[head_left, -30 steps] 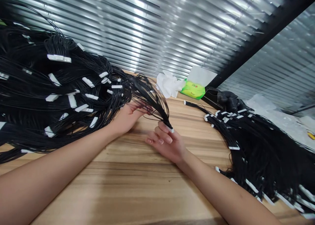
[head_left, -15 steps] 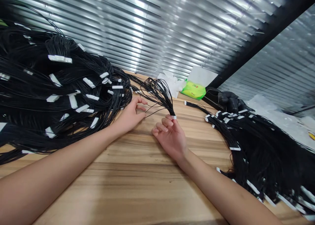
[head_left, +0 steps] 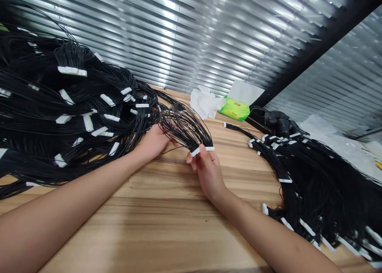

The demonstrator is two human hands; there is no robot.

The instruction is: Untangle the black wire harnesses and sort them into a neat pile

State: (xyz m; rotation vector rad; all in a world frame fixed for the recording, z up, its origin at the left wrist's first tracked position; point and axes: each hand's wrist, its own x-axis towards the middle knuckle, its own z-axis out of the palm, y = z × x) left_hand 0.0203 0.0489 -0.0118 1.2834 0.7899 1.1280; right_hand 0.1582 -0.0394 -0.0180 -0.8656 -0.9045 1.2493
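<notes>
My right hand (head_left: pixel 207 170) pinches the white connector (head_left: pixel 202 149) at the end of a fan of thin black wires (head_left: pixel 182 125), holding it a little above the wooden table (head_left: pixel 167 221). My left hand (head_left: pixel 153 142) lies by the edge of the big heap of black wire harnesses (head_left: pixel 65 106) on the left, its fingers mostly hidden under the fanned wires. The fan runs back from the connector into that heap.
A second heap of black harnesses with white connectors (head_left: pixel 316 185) lies on the right. At the back stand a crumpled white tissue (head_left: pixel 204 102), a green tissue pack (head_left: pixel 234 108) and a black glove (head_left: pixel 276 121). Closed blinds (head_left: pixel 191 38) run behind the table.
My right hand has turned and dropped slightly, so the white connector now lies flat between its fingers. My left hand has slid under the fanned wires.
</notes>
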